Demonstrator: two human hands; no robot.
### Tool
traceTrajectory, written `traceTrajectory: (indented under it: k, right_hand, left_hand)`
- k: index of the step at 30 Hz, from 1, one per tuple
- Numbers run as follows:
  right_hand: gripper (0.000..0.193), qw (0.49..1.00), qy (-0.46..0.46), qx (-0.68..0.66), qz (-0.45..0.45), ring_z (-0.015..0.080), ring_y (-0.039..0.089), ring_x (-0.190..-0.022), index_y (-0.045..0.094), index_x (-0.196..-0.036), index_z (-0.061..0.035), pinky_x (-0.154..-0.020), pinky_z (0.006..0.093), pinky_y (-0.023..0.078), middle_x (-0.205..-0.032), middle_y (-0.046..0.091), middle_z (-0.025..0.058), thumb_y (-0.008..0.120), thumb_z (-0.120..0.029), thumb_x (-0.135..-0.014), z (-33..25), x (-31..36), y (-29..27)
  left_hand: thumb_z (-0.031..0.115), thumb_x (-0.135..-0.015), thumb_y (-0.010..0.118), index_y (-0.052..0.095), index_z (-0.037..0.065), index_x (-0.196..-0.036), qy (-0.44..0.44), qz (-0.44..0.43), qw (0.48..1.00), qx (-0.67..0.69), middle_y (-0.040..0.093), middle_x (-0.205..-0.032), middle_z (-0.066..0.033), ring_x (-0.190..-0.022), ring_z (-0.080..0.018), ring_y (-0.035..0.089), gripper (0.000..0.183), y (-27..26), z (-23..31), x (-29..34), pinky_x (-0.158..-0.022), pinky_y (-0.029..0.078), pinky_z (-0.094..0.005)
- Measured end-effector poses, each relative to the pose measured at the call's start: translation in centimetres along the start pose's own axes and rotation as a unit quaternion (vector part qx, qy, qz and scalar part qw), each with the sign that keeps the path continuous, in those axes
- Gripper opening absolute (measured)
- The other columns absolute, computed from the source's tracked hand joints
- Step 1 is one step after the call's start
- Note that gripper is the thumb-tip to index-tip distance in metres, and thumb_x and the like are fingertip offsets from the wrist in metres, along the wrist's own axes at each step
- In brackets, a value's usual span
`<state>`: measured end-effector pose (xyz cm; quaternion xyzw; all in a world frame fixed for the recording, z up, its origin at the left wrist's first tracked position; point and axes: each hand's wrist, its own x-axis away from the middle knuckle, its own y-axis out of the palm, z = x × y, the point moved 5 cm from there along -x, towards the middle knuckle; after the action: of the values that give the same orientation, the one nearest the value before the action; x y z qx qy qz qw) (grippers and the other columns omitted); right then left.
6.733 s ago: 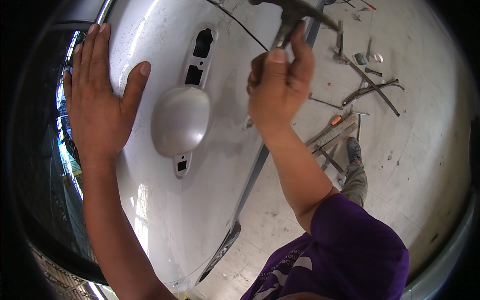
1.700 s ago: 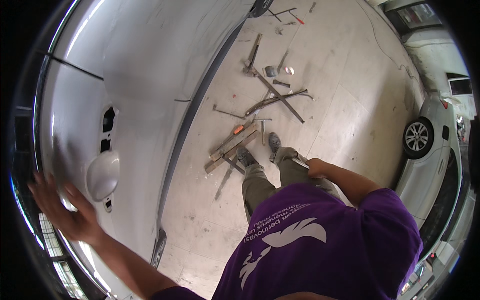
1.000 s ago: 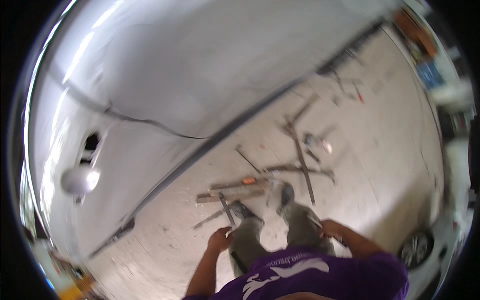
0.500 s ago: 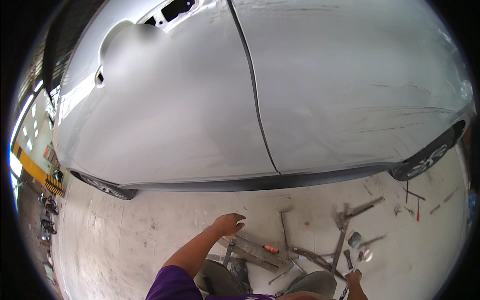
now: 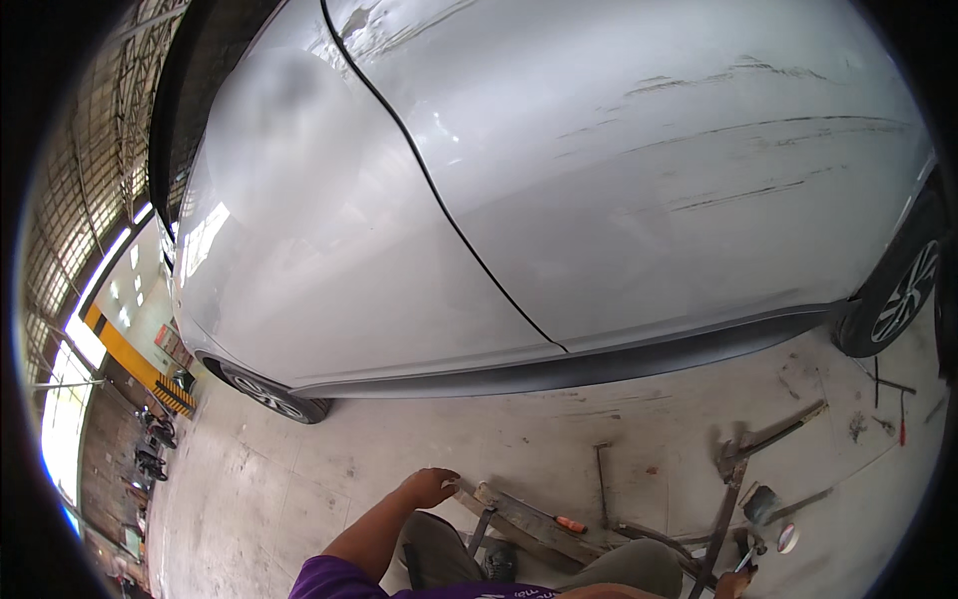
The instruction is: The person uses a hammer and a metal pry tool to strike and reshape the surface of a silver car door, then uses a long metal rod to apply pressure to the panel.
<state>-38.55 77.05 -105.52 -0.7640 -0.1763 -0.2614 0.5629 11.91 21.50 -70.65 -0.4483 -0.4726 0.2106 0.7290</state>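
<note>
My left hand (image 5: 431, 487) hovers over the floor beside some worn wooden boards (image 5: 529, 527), fingers loosely bent and nothing visible in them. At the lower right, my right hand (image 5: 735, 582) is closed around a tool with a shiny metal shaft (image 5: 746, 559); its head is too small to make out clearly. Close by are a pale ring-shaped thing (image 5: 788, 537) and a dark block (image 5: 760, 503). Ahead stands a silver car, its door panel (image 5: 639, 240) scratched with dark streaks.
An orange-handled screwdriver (image 5: 571, 523) rests on the boards. Rusty metal bars (image 5: 730, 499) and a thin L-shaped rod (image 5: 602, 479) lie on the concrete floor. The car's dark sill (image 5: 579, 367) runs between the front and rear wheels (image 5: 906, 299). Motorcycles (image 5: 152, 444) stand far left.
The view has turned, so the car appears tilted and more of the workshop shows at left. My right hand has come nearer the lower edge, still holding the tool. My left hand stays near the boards.
</note>
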Motion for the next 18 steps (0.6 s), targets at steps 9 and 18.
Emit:
traceTrajectory:
  k: [9, 18]
  right_hand:
    - [0.031, 0.99, -0.064, 0.054, 0.113, 0.0428, 0.064, -0.098, 0.06, -0.107, 0.0075, -0.082, 0.0485, 0.052, -0.104, 0.065, 0.0286, 0.057, 0.001, -0.077, -1.7, -2.3, -0.1]
    - [0.028, 0.944, -0.039, -0.327, 0.003, 0.0218, 0.065, -0.055, 0.053, -0.088, 0.0009, -0.048, 0.0362, 0.052, -0.069, 0.062, 0.0129, 0.071, 0.006, -0.067, -4.2, 1.9, -0.1]
  left_hand:
    - [0.037, -0.092, 0.057, 0.062, 0.011, -0.126, 0.042, -0.01, 0.999, -0.008, 0.066, -0.12, -0.0148, -0.111, -0.0344, 0.062, 0.043, 0.7, 4.3, 0.5, -0.097, 0.049, -0.0427]
    - [0.038, -0.095, 0.055, 0.057, 0.01, -0.132, 0.204, -0.104, 0.97, 0.079, 0.058, -0.133, -0.0176, -0.119, -0.0354, 0.056, 0.047, 5.5, 18.6, -3.8, -0.102, 0.044, -0.0417]
